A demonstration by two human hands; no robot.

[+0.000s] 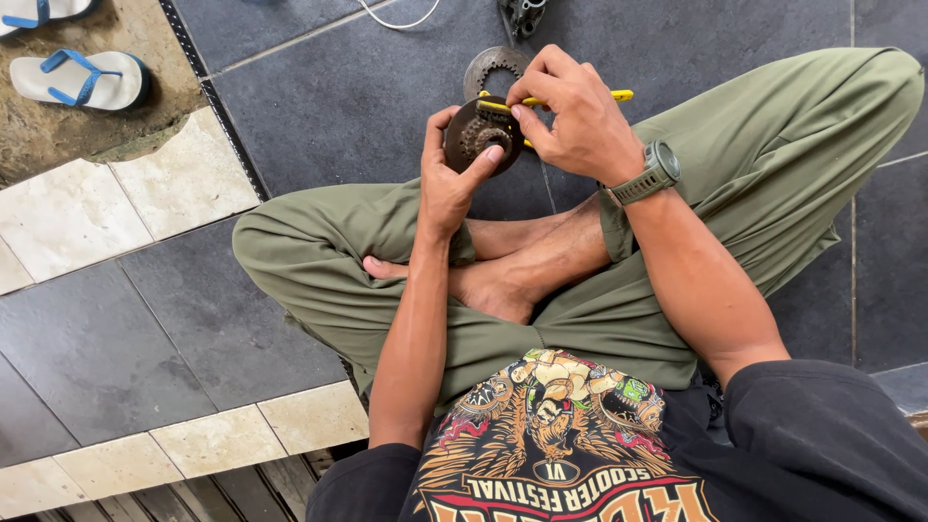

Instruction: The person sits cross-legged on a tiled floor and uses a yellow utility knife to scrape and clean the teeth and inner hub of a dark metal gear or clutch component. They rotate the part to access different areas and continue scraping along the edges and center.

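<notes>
Rusty gear disc [476, 135] in left hand [447, 184]

Light: bright, even daylight, no hard source seen
Shadows: soft, faint under legs [319, 261] on tiles [358, 97]
Glare: mild sheen on pale tiles [68, 217], none on dark ones
Focus: sharp thru centre; hands crisp, no motion blur
Edges: wide-angle bend, tile lines curve toward corners
Colour: natural, gd contrast

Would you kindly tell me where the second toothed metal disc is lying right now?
In the head view, the second toothed disc lies on the dark floor tiles at top centre, just beyond the right hand.
</notes>
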